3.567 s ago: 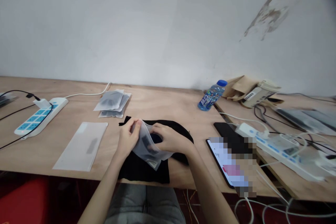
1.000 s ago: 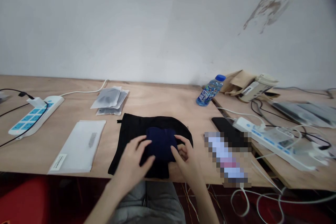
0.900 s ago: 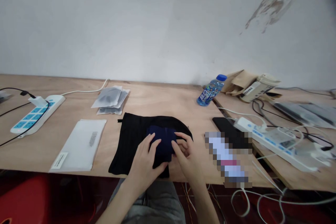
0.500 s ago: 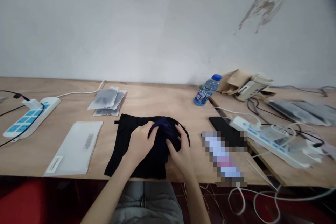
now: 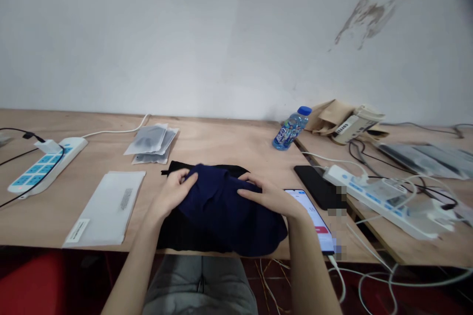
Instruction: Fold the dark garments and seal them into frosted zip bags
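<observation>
A navy blue cloth (image 5: 225, 206) is loosely bunched at the table's front edge. My left hand (image 5: 174, 192) pinches its upper left corner between thumb and fingers. On the other side my right hand (image 5: 271, 198) is closed on the cloth's upper right part, thumb on top and fingertips partly hidden. Beneath it lies a flat black fabric piece (image 5: 172, 236) with a small loop at its upper left corner. The blue cloth covers most of it, so its full shape does not show.
Left lie a white plastic packet (image 5: 105, 206), stacked frosted bags (image 5: 148, 139) and a power strip (image 5: 48, 165). To the right are a lit phone (image 5: 308, 206), a black phone-like slab (image 5: 314, 182), a drink bottle (image 5: 290, 130), another power strip (image 5: 384, 202) and tangled cables.
The navy cloth has been spread out, from a small bunch to a wide piece over the black fabric. My left hand has moved left, my right hand right.
</observation>
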Demonstrator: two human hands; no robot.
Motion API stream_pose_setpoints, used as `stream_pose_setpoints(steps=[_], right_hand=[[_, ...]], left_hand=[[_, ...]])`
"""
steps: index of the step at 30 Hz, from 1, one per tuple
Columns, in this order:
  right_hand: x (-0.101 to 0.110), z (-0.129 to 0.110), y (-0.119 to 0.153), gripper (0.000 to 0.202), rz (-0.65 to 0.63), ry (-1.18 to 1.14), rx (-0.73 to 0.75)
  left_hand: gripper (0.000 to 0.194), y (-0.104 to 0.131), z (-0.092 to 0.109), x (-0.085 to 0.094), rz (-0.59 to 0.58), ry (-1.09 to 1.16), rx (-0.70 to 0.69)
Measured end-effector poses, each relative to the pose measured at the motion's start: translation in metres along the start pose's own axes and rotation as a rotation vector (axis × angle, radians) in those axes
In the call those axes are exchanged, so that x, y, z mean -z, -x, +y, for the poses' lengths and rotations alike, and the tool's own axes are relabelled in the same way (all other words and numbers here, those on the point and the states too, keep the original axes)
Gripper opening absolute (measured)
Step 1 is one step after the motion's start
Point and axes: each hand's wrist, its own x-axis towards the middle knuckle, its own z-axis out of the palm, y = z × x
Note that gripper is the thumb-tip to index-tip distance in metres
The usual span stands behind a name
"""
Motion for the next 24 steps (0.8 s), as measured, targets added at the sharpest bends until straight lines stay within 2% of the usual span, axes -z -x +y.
stream_pose_setpoints(steps=[3,6,8,10,13,15,17,21,24], right_hand=[[0.006,0.02,-0.02,0.016,-0.196,0.13,-0.016],[0.0,0.04,-0.037,0.008,-0.198,0.294,-0.024],[-0.007,0.048,-0.041,0.007,-0.124,0.384,-0.006],[-0.016,0.05,-0.038,0.008,-0.032,0.465,0.027],[-0.031,0.046,-0.024,0.01,0.161,0.629,0.074],[-0.043,0.044,-0.011,0.017,0.319,0.742,0.095],[-0.055,0.044,0.004,0.022,0.454,0.807,0.102],[-0.07,0.053,0.031,0.022,0.544,0.827,0.076],[-0.073,0.061,0.042,0.024,0.554,0.814,0.076]], left_hand=[[0.022,0.018,-0.039,-0.007,0.014,-0.271,0.117],[0.015,0.037,-0.054,-0.019,0.097,-0.521,0.164],[0.014,0.046,-0.047,-0.031,0.182,-0.668,0.142],[0.015,0.049,-0.033,-0.047,0.22,-0.739,0.105],[0.026,0.047,-0.014,-0.074,0.164,-0.746,0.051],[0.036,0.043,-0.01,-0.089,0.125,-0.776,0.067],[0.038,0.039,-0.011,-0.099,0.097,-0.816,0.103],[0.015,0.037,-0.017,-0.099,0.053,-0.833,0.114],[0.013,0.039,-0.018,-0.079,0.089,-0.772,0.11]])
